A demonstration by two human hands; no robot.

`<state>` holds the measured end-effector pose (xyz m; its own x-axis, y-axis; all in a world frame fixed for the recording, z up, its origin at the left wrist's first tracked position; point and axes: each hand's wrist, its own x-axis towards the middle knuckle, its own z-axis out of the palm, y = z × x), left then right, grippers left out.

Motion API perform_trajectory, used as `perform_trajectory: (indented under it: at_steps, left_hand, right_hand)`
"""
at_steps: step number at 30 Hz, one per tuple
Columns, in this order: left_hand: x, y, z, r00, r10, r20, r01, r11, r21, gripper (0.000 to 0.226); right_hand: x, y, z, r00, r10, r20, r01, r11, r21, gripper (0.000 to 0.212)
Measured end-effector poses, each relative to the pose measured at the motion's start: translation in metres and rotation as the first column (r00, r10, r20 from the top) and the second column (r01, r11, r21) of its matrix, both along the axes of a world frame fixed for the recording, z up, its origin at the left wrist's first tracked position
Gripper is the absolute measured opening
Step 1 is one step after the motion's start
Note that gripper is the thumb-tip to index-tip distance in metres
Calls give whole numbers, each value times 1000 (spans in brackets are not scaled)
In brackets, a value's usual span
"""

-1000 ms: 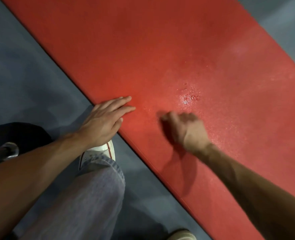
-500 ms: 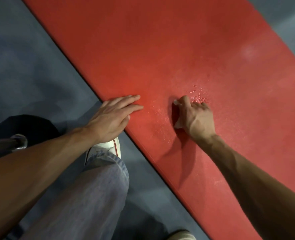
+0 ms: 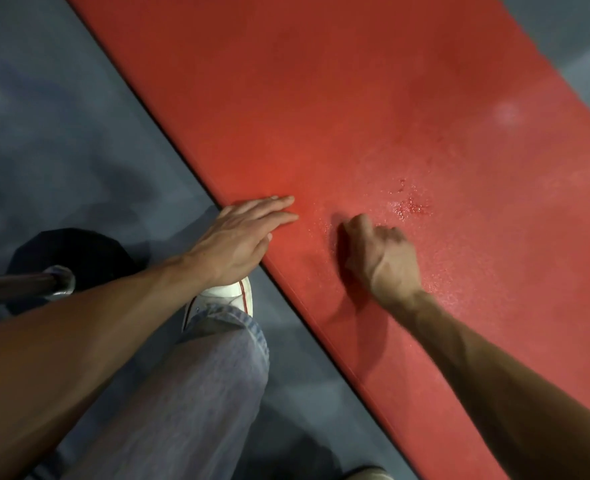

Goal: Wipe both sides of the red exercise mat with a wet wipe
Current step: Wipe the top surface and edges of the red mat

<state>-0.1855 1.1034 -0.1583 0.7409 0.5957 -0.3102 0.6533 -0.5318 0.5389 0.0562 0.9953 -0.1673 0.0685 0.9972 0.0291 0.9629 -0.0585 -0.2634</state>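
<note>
Both hands are on the red exercise mat (image 3: 407,98), which lies flat on the floor (image 3: 61,116). Left hand (image 3: 239,237) presses open at the edge. Right hand (image 3: 380,254), curled, has slid back from the wet patch (image 3: 413,206); the wipe, visible before, is now hidden, so wiping probably continues.

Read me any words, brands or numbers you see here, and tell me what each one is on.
None: no readable text anywhere.
Mat: plain red, no print.
Shoe: white with a red stripe, no logo showing.
Dumbbell: no number visible.
</note>
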Motion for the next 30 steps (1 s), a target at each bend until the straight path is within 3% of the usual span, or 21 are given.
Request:
perform_trajectory:
  at_steps: [3, 5, 10, 13, 17, 23, 25, 30]
  left_hand:
    - [0, 2, -2, 999, 17, 31, -16, 999, -29, 56]
    - [-1, 4, -3, 999, 18, 37, -16, 999, -44, 56]
    - [-2, 10, 5, 981, 146, 131, -136, 987, -81, 52]
    - [-7, 23, 7, 953, 259, 155, -263, 965, 6, 52]
    - [-17, 30, 7, 919, 374, 128, -371, 927, -44, 50]
    - [-10, 32, 14, 865, 486, 121, -476, 873, -101, 48]
    - [-11, 32, 15, 865, 487, 122, -475, 872, -116, 48]
    - [-17, 33, 11, 879, 459, 132, -440, 885, -151, 50]
  right_hand:
    - [-51, -51, -2, 934, 345, -94, -348, 937, -20, 15]
    - [-50, -74, -4, 897, 428, -114, -436, 899, -53, 14]
    - [-21, -111, 5, 852, 517, -81, -523, 848, -89, 30]
    - [-24, -112, 1, 839, 543, -34, -544, 833, -101, 37]
    - [-50, -51, -5, 795, 607, -2, -607, 794, -21, 30]
    - [-105, 54, -5, 859, 511, -18, -511, 857, -68, 25]
    - [-93, 38, -4, 837, 545, -49, -547, 835, -58, 19]
    - [-40, -62, 2, 751, 651, -114, -661, 736, -146, 28]
